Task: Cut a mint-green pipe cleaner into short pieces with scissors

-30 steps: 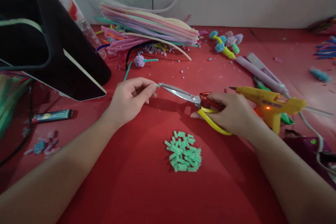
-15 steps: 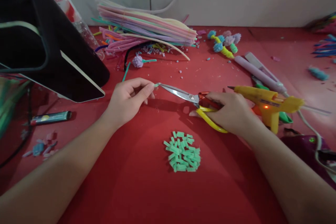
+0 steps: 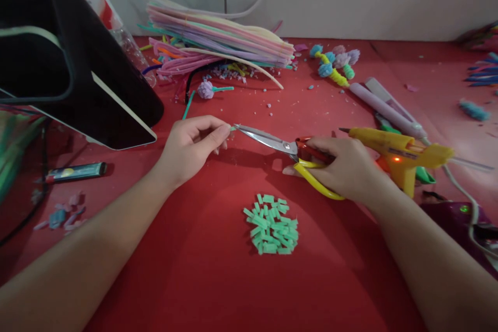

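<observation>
My left hand (image 3: 190, 148) pinches a tiny green pipe-cleaner stub (image 3: 232, 127) between thumb and forefinger above the red table (image 3: 194, 280). My right hand (image 3: 344, 168) grips yellow-and-red-handled scissors (image 3: 290, 153), whose closed steel blades point left and meet the stub at their tips. Below the scissors lies a small heap of cut green pieces (image 3: 272, 224) on the cloth.
A yellow glue gun (image 3: 397, 153) with a lit lamp stands right of my right hand, a lilac flat tool (image 3: 383, 109) behind it. A bundle of pastel pipe cleaners (image 3: 221, 44) lies at the back, a black bag (image 3: 58, 57) at left, a lighter (image 3: 75, 171) near it.
</observation>
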`<move>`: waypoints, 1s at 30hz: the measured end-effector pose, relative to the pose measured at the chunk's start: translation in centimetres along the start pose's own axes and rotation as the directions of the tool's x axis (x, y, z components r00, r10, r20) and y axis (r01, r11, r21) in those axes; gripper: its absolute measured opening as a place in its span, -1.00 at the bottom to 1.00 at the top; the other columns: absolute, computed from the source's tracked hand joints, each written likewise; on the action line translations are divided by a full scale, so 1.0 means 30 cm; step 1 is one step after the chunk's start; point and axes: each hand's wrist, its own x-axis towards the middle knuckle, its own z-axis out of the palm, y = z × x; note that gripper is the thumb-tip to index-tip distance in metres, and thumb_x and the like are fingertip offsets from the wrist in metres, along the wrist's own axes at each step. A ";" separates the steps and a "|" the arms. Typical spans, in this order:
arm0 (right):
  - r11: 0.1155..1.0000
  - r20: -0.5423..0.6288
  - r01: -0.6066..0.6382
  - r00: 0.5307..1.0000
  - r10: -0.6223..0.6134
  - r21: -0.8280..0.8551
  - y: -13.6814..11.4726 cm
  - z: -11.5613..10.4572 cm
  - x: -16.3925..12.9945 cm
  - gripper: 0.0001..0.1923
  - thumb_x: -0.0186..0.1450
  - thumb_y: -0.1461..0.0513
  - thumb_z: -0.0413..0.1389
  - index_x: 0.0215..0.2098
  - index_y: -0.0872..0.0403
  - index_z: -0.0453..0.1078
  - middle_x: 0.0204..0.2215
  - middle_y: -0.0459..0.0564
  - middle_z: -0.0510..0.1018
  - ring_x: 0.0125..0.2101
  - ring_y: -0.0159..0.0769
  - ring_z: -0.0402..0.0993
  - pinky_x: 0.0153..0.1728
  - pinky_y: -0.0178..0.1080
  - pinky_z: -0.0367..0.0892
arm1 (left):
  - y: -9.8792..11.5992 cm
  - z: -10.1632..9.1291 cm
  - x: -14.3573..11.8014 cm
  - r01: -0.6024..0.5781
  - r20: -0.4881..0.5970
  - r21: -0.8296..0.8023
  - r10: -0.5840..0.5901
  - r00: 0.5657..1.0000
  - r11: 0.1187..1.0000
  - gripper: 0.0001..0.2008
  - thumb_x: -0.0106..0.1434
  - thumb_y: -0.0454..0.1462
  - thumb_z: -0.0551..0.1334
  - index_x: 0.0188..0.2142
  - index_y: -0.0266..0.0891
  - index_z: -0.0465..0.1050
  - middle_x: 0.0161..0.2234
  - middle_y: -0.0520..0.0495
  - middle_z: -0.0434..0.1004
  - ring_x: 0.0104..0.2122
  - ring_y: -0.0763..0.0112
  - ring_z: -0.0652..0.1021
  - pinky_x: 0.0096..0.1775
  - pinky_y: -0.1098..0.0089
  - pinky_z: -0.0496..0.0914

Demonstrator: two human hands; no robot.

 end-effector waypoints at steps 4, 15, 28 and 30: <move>1.000 -0.015 -0.021 1.000 0.021 -0.005 -0.001 0.002 0.001 -0.29 0.00 -0.42 0.08 -0.62 0.02 0.16 -0.69 -0.17 0.12 -0.60 -0.43 0.00 -0.56 -0.27 0.02 | 0.002 0.001 0.000 0.005 -0.004 0.004 -0.005 1.000 1.000 -0.84 0.25 -0.26 0.26 -0.45 -0.22 0.52 -0.56 0.04 0.50 -0.57 0.53 0.45 -0.47 0.50 0.38; 1.000 -0.033 -0.004 0.999 0.004 -0.020 0.000 0.004 0.001 -0.29 0.06 -0.42 0.02 -0.62 0.01 0.08 -0.68 -0.16 0.09 -0.59 -0.42 -0.03 -0.50 -0.23 0.01 | -0.002 0.002 0.000 0.003 -0.007 -0.011 -0.003 1.000 1.000 -0.83 0.26 -0.25 0.26 -0.45 -0.22 0.52 -0.55 0.03 0.51 -0.57 0.55 0.45 -0.48 0.51 0.37; 0.998 -0.005 -0.048 0.999 0.048 -0.028 0.004 0.005 0.003 -0.31 0.00 -0.40 0.09 -0.61 0.02 0.15 -0.69 -0.17 0.13 -0.59 -0.41 -0.01 -0.55 -0.25 0.01 | 0.006 0.003 -0.003 0.025 -0.007 0.023 -0.025 1.000 0.999 -0.84 0.26 -0.24 0.25 -0.43 -0.20 0.54 -0.54 0.02 0.53 -0.55 0.51 0.46 -0.45 0.49 0.40; 0.998 -0.007 -0.049 0.999 0.048 -0.046 0.001 0.002 0.005 -0.31 0.00 -0.39 0.10 -0.63 0.02 0.12 -0.70 -0.16 0.14 -0.60 -0.41 0.00 -0.54 -0.25 0.01 | 0.006 0.003 -0.003 0.026 -0.008 0.015 -0.026 1.000 1.000 -0.83 0.26 -0.24 0.26 -0.45 -0.20 0.53 -0.55 0.02 0.52 -0.56 0.51 0.46 -0.46 0.49 0.40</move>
